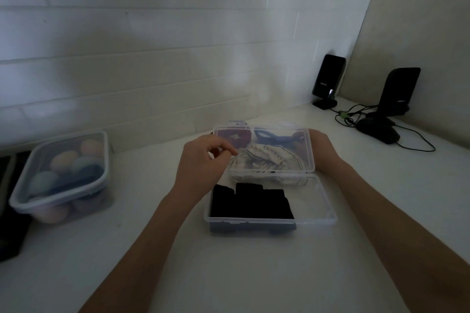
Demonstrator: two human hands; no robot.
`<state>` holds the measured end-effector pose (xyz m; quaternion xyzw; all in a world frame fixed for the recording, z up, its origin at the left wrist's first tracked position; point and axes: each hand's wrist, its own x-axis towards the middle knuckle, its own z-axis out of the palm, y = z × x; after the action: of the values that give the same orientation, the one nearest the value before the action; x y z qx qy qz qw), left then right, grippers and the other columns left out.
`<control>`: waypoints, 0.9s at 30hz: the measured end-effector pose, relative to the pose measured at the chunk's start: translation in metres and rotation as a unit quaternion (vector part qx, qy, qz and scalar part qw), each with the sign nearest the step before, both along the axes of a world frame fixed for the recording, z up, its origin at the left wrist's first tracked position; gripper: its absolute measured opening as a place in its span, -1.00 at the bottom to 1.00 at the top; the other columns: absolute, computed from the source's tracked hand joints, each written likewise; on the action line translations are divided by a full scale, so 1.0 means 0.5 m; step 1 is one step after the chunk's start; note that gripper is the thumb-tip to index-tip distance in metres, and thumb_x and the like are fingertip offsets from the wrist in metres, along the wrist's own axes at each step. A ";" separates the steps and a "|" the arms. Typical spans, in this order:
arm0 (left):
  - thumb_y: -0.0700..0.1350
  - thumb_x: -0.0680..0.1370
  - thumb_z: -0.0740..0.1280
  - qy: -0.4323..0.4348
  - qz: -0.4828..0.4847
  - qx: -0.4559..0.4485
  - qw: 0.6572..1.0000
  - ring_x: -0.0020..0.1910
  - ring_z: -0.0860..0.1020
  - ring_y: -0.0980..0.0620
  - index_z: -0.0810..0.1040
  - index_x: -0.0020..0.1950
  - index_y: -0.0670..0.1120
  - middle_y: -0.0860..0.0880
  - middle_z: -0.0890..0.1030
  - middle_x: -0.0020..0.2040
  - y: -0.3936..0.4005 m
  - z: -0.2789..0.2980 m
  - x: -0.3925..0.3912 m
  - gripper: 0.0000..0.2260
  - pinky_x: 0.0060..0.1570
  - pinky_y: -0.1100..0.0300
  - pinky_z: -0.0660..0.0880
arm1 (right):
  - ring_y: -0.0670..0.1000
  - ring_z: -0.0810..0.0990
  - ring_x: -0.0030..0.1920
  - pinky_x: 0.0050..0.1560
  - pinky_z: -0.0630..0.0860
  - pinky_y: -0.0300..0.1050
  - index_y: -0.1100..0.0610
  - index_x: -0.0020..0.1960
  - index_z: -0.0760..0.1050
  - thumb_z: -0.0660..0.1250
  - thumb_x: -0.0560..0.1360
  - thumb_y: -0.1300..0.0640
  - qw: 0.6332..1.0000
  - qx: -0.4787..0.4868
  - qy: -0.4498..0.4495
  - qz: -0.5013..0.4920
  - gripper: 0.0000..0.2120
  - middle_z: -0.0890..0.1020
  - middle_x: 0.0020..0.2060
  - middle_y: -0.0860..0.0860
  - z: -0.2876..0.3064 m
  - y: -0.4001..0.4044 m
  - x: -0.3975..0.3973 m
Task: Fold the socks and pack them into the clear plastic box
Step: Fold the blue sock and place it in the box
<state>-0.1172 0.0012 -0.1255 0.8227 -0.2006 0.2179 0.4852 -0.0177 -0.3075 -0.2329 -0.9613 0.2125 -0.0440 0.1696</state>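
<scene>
A dim corner, a white countertop [229, 274] running up to a pale tiled wall, and in the middle of it all the clear rectangular plastic box [323, 213] is sitting with folded black socks [250, 202] already lying flat inside, filling its left part. Its hinged clear lid [264, 150] is tilting up behind, and through it loose socks are showing: a cream striped one [264, 157], a red one [235, 136] and a blue one [270, 136].

The left hand [203, 162] is hovering at the lid's left edge, fingers curled with thumb and forefinger pinched; whether it is actually nipping the plastic or the cream sock, I cannot tell. The right hand [321, 151] is cupping the lid's right edge, fingers hidden behind it.

Packing looks partly done. The next move is probably fetching another loose sock, and that calls for getting the lid out of the way.

Off left, a lidded tub of pastel balls [63, 175]; far right, two black speakers [328, 81] with trailing cables.
</scene>
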 end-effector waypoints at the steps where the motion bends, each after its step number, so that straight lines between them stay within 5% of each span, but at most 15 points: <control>1: -0.33 0.35 0.33 0.000 0.001 0.002 1.000 -0.32 0.49 0.06 0.63 -0.33 -0.01 0.00 0.62 -0.32 -0.001 -0.002 0.000 -0.77 -0.41 0.47 0.32 | -0.03 0.61 -0.09 -0.10 0.48 -0.26 0.29 0.02 0.53 0.26 0.50 0.30 0.988 0.104 -0.045 0.103 -0.87 0.61 -0.12 0.07 0.086 0.034 -0.071; 3: -0.33 0.35 0.33 -0.003 0.001 0.007 1.000 -0.32 0.48 0.08 0.62 -0.34 0.02 0.04 0.59 -0.34 -0.002 -0.004 0.001 -0.76 -0.40 0.47 0.31 | 0.14 0.60 -0.13 -0.19 0.44 -0.11 0.23 -0.10 0.52 0.31 0.47 0.27 0.971 0.100 -0.181 0.122 -0.96 0.61 -0.17 0.12 0.170 0.048 -0.139; 9: -0.32 0.34 0.34 -0.014 -0.002 -0.003 1.000 -0.34 0.48 0.13 0.62 -0.33 0.04 0.10 0.57 -0.35 0.001 -0.004 0.006 -0.75 -0.37 0.47 0.31 | 0.09 0.56 -0.15 -0.16 0.46 -0.13 0.15 -0.09 0.49 0.26 0.52 0.26 0.938 0.184 -0.267 0.121 -0.94 0.56 -0.11 0.05 0.222 0.052 -0.160; 11: -0.32 0.35 0.33 -0.014 -0.006 -0.012 1.000 -0.28 0.51 0.09 0.63 -0.31 0.05 0.09 0.59 -0.32 0.001 -0.007 0.005 -0.74 -0.34 0.47 0.32 | 0.04 0.53 -0.10 -0.06 0.48 -0.13 0.19 -0.05 0.53 0.22 0.52 0.32 0.922 0.188 -0.313 0.126 -0.87 0.56 -0.06 0.07 0.248 0.055 -0.184; 14: -0.21 0.36 0.31 -0.020 -0.031 -0.011 0.999 -0.15 0.55 0.06 0.63 -0.20 0.08 0.05 0.63 -0.19 -0.007 -0.003 -0.006 -0.80 -0.23 0.41 0.37 | -0.05 0.51 -0.07 0.00 0.41 -0.44 0.24 -0.06 0.58 0.12 0.47 0.46 0.906 0.171 -0.369 0.119 -0.70 0.56 -0.06 0.06 0.291 0.072 -0.226; 17: -0.18 0.43 0.36 -0.014 -0.082 -0.036 0.996 -0.04 0.55 0.08 0.60 -0.07 0.10 0.06 0.64 -0.05 -0.025 0.020 -0.030 -0.81 -0.06 0.30 0.43 | 0.00 0.54 0.01 0.08 0.45 -0.33 0.21 -0.14 0.56 0.04 0.39 0.55 0.868 0.240 -0.411 0.143 -0.61 0.56 -0.04 0.07 0.331 0.079 -0.263; 20: -0.08 0.47 0.39 0.034 -0.117 -0.054 0.991 0.10 0.55 0.08 0.55 0.11 0.10 0.09 0.60 0.10 -0.057 0.051 -0.046 -0.77 0.15 0.16 0.47 | -0.03 0.54 0.04 -0.02 0.52 -0.27 0.16 -0.25 0.53 0.05 0.41 0.54 0.837 0.322 -0.416 0.153 -0.60 0.57 -0.01 0.05 0.359 0.092 -0.281; 24: 0.09 0.44 0.40 0.174 -0.193 -0.066 0.963 0.23 0.43 0.12 0.37 0.35 0.01 0.11 0.45 0.29 -0.127 0.100 -0.064 -0.48 0.16 0.22 0.37 | -0.03 0.59 -0.11 -0.22 0.58 -0.19 0.15 -0.27 0.48 0.09 0.45 0.53 0.792 0.417 -0.398 0.201 -0.63 0.60 -0.06 0.07 0.376 0.144 -0.304; 27: -0.04 0.50 0.35 0.268 -0.256 -0.088 0.925 0.09 0.55 0.02 0.46 0.19 -0.07 0.01 0.56 0.11 -0.152 0.110 -0.076 -0.71 0.06 0.16 0.51 | 0.06 0.60 -0.02 -0.09 0.61 0.01 0.13 -0.25 0.49 0.10 0.45 0.51 0.786 0.427 -0.389 0.219 -0.65 0.59 0.02 0.15 0.372 0.176 -0.318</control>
<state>-0.1551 -0.0749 -0.0707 0.7252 -0.2473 -0.1252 0.6303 -0.1769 -0.2194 -0.0468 -0.7125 -0.0907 -0.2810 0.6365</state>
